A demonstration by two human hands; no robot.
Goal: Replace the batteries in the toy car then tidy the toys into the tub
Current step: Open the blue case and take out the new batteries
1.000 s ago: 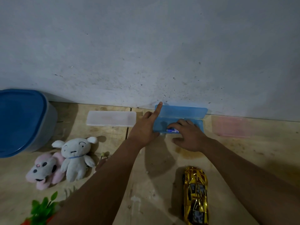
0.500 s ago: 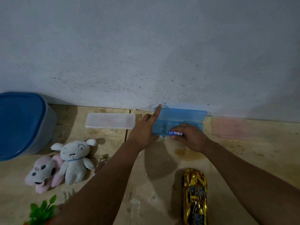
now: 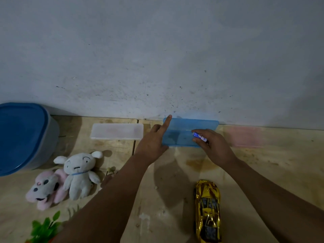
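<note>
Head view looks down, seemingly near floor (image 3: 175, 199).

You're working in dim, bluish light with soft detail throughout. Your left hand (image 3: 152, 144) and right hand (image 3: 213, 146) throw broad shadows onto the floor (image 3: 175, 181) just beneath and nearer you. The wall (image 3: 157, 50) beyond them darkens toward its corners, and straight edges bow at the borders.

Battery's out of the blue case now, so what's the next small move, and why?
Probably carry the battery in the right hand down to the gold toy car lying nearer you; the left hand holds the blue case open.
</note>
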